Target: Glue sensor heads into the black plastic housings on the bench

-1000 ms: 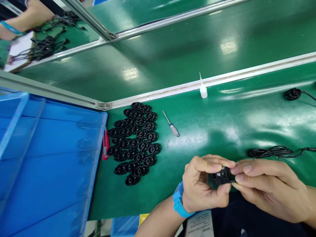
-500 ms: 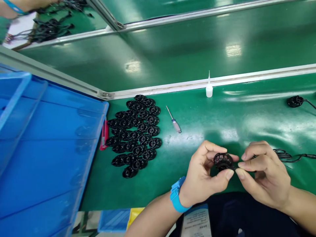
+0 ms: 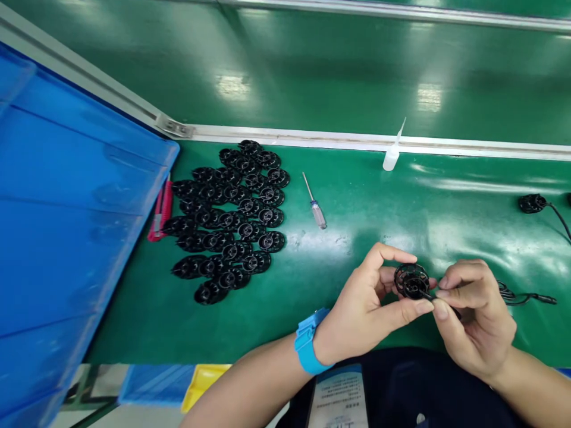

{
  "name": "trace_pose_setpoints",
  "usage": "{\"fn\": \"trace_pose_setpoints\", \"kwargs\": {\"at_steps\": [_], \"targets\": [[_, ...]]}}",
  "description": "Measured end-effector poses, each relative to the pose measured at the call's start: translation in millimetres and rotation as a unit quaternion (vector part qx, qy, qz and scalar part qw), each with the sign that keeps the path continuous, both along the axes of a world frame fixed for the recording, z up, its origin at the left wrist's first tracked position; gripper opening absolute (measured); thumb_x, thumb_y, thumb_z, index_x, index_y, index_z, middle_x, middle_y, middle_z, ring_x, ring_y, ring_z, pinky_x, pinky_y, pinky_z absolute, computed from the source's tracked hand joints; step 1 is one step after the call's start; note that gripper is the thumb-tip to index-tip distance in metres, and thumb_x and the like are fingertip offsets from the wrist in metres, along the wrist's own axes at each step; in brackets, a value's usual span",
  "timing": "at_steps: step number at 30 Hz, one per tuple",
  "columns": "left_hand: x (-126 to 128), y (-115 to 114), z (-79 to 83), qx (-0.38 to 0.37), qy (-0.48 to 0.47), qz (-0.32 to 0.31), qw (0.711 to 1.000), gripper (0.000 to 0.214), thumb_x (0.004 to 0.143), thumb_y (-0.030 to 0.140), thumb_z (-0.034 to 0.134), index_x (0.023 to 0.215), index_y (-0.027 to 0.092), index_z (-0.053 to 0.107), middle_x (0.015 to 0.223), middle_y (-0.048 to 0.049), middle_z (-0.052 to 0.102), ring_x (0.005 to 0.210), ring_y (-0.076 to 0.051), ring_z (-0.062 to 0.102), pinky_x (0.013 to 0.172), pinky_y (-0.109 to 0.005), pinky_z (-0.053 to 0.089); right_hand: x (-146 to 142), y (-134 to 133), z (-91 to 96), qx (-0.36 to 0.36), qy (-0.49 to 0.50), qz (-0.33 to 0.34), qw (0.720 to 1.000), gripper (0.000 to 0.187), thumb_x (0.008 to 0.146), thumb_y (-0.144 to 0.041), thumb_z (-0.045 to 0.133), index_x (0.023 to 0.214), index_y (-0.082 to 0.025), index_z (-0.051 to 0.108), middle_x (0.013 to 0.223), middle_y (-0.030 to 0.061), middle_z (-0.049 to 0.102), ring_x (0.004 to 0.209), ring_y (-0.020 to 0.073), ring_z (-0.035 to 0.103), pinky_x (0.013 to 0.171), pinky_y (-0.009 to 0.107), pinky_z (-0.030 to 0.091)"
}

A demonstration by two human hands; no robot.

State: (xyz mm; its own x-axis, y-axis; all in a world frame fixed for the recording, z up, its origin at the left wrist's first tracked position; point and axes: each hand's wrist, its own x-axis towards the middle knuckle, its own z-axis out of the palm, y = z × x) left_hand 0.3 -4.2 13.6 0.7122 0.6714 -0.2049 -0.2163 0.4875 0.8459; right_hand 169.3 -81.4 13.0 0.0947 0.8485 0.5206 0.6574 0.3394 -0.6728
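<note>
My left hand [image 3: 372,294], with a blue wrist strap [image 3: 308,342], grips a round black slotted plastic housing [image 3: 408,279] between thumb and fingers. The open face of the housing is turned up toward me, showing inner ribs. My right hand [image 3: 477,315] pinches a black cable [image 3: 430,295] right where it meets the housing. More of that cable appears to lie coiled [image 3: 506,292] behind my right hand, ending in a plug [image 3: 546,299]. Both hands are above the green mat, close to my body.
Several similar black housings [image 3: 232,220] stand grouped at left. A screwdriver [image 3: 316,205], a white dropper bottle [image 3: 392,154] and a red utility knife [image 3: 161,211] lie around. Blue bins [image 3: 89,238] flank the left side. Another housing with cable [image 3: 532,203] sits far right.
The housing has tilted so its open face shows more, and both hands stay close together on it. The camera view has turned; the dropper bottle appears more tilted.
</note>
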Motion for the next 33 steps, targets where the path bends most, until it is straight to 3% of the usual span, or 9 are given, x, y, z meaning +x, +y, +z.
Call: {"fn": "trace_pose_setpoints", "kwargs": {"at_steps": [16,29,33], "targets": [[-0.7,-2.2,-1.6,0.041,0.035,0.020,0.998,0.045,0.078,0.021,0.086,0.112,0.023,0.056,0.098,-0.0062,0.080,0.092,-0.023,0.078,0.081,-0.032,0.058,-0.9,-1.2,-1.4,-0.004,0.015,0.007,1.000,0.013,0.084,-0.008,0.063,0.092,-0.018,0.058,0.091,0.0032,0.056,0.081,0.0159,0.056,0.067,0.035,0.048],[-0.2,-1.2,-2.1,-0.019,0.027,0.004,0.999,0.049,0.076,0.026,0.089,0.112,0.020,0.057,0.086,-0.0006,0.076,0.077,-0.016,0.074,0.072,-0.026,0.054,-2.8,-1.2,0.0,-0.016,0.043,0.024,0.999,0.014,0.085,-0.008,0.059,0.094,-0.018,0.057,0.093,0.0026,0.054,0.083,0.0152,0.056,0.067,0.034,0.047],[-1.1,-1.5,-5.0,-0.007,0.022,0.005,1.000,0.052,0.074,0.027,0.090,0.113,0.019,0.057,0.086,-0.0008,0.077,0.076,-0.015,0.075,0.073,-0.025,0.056,-3.6,-0.9,-0.6,-0.017,0.054,0.033,0.998,0.014,0.086,-0.008,0.059,0.095,-0.018,0.056,0.094,0.0030,0.053,0.085,0.0155,0.055,0.067,0.034,0.047]]}}
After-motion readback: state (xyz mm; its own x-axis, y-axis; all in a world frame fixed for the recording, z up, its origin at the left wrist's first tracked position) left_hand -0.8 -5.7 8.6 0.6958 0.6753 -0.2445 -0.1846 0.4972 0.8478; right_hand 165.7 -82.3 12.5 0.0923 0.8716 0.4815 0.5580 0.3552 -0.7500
